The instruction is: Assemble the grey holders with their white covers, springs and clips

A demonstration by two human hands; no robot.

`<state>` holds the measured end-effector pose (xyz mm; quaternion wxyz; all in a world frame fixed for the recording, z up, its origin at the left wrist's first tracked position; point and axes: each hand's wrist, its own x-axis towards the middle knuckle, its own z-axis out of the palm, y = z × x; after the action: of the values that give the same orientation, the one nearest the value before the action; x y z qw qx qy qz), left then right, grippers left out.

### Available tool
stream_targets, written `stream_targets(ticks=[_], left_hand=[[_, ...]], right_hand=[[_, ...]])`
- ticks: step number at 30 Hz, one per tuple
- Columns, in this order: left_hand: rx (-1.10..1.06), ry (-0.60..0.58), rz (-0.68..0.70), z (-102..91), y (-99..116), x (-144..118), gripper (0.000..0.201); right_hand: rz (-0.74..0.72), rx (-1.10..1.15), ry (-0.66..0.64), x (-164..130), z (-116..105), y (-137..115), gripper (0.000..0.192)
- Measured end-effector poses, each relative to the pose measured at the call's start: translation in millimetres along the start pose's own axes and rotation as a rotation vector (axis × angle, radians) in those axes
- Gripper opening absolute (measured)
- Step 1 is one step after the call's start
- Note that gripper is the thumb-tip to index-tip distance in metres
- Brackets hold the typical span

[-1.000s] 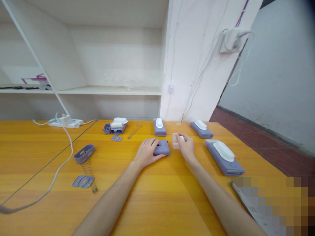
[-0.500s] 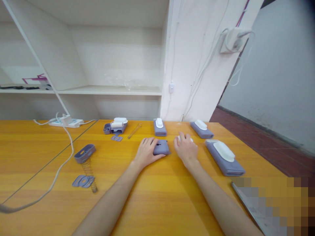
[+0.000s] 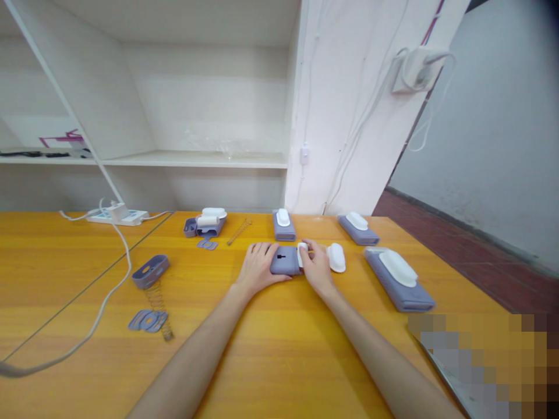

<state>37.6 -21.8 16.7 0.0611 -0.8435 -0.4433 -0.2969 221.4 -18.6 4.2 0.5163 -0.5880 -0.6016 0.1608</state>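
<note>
Hands meet at a purple case lying mid-surface, its long axis running nine to three; left hand cups its nine o'clock end, fingers curled; right hand pinches a small white piece against its three o'clock end; a white cap lies loose just beyond at three o'clock.

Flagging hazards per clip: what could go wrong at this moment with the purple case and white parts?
The right hand pinches a small white piece at the end of the purple case, which the left hand steadies; it could slip. The loose white cap beside that wrist might get knocked away.
</note>
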Motion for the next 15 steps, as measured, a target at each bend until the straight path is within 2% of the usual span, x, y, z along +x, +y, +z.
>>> stream_targets(ticks=[15], left_hand=[[-0.016,0.048,0.009,1.5,-0.9,0.1,0.082]], right_hand=[[0.024,0.107,-0.034,-2.9,4.2,4.4,0.038]])
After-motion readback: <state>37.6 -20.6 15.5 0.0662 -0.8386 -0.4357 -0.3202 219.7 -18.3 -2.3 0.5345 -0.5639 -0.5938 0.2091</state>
